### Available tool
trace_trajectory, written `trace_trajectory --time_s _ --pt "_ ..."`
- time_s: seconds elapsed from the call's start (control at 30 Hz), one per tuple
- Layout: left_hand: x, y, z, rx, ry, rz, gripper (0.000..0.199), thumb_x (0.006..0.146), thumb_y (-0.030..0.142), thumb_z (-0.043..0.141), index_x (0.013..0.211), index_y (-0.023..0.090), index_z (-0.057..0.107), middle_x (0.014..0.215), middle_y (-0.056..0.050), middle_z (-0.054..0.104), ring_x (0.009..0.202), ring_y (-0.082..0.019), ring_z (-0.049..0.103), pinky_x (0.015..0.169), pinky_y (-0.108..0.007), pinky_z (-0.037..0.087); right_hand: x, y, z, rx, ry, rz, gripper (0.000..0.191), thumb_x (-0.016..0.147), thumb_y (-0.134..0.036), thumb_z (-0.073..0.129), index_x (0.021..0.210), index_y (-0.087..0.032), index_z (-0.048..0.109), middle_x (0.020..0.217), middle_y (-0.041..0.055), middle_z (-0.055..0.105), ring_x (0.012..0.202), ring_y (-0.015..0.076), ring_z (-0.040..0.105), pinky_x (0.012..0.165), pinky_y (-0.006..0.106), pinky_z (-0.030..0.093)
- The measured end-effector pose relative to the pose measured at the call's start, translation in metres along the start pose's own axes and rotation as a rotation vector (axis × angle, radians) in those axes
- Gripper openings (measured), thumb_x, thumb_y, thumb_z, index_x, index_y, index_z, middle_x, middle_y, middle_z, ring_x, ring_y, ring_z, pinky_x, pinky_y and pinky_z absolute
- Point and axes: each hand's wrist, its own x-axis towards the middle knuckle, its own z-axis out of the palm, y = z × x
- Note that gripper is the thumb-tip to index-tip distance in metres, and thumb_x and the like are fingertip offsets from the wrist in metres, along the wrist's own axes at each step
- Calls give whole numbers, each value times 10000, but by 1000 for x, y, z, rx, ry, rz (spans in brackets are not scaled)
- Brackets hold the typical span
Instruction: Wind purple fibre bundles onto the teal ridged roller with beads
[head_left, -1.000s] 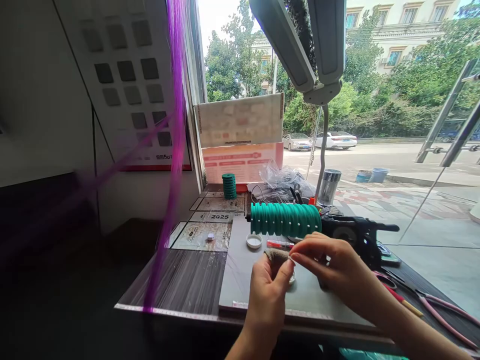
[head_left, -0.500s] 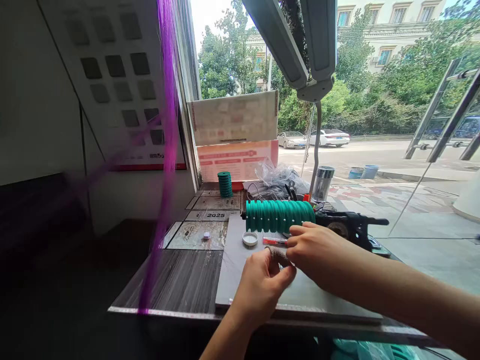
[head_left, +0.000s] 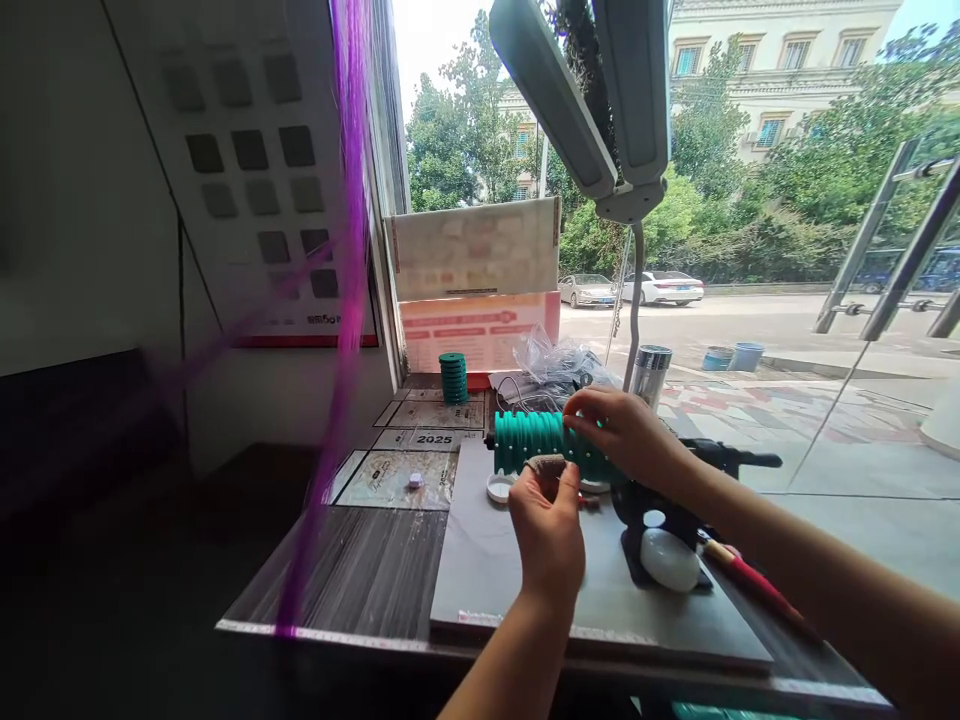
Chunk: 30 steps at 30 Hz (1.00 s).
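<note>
A green ribbed roller (head_left: pixel 517 440), dotted with small white beads, lies on its side on a black stand (head_left: pixel 637 510). My right hand (head_left: pixel 622 430) is over the roller's upper side, thumb and fingertips pinched together. At the roller's lower front is my left hand (head_left: pixel 547 520), its thumb and forefinger brought together. A grey-brown wrap (head_left: pixel 546 464) covers the left forefinger. Whatever either pinch holds is too small or hidden to make out. A white round lid (head_left: pixel 501 489) sits just left of my left hand. The roller's right part is hidden behind my right hand.
A grey board (head_left: pixel 480 570) carries the stand. A white oval piece (head_left: pixel 670 560) and a red-handled tool (head_left: pixel 757 580) lie by my right forearm. Behind stand a green ringed spool (head_left: pixel 453 378), a clear plastic bag (head_left: pixel 559 362), a canister (head_left: pixel 652 372) and a lamp (head_left: pixel 630 200).
My right hand has risen from the board to the roller's upper side. The left hand has moved up and slightly right, closer to the roller. The white oval piece and red-handled tool are now uncovered.
</note>
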Motion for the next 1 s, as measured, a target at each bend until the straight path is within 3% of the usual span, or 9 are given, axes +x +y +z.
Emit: trace_trajectory --time_s 0.1,0.27,0.47,0.63,1.0 --pt "1 -5 7 0 51 19 157 732 273 574 674 129 552 604 16 521 557 -80 451 561 -200 380 -6 0 11 -7 88 -13 109 795 -242 471 743 -183 547 710 34 531 707 178 478 664 312 382" --pt "0 -9 12 131 148 87 168 757 280 527 666 139 536 614 5 537 590 -101 477 593 -216 391 -9 1 13 34 103 -37 92 795 -224 459 755 -182 531 770 48 541 771 194 466 717 335 370" --pt "1 -8 11 268 153 130 145 732 228 530 610 153 511 569 11 530 548 -102 473 566 -214 375 -6 5 0 189 -72 -11 184 805 -349 461 804 -185 545 760 28 500 739 175 456 685 319 364" --pt "0 -9 12 273 161 136 115 730 232 524 647 153 533 591 1 560 548 -111 493 560 -219 383 -1 8 -10 264 -233 14 300 712 -454 584 848 -189 548 743 -4 446 720 155 442 627 281 358" --pt "2 -10 16 263 171 134 142 736 201 507 600 160 497 548 25 506 532 -94 450 542 -205 354 3 3 -7 32 -208 -31 163 675 -262 617 745 -186 491 661 -21 474 625 131 432 579 265 345"
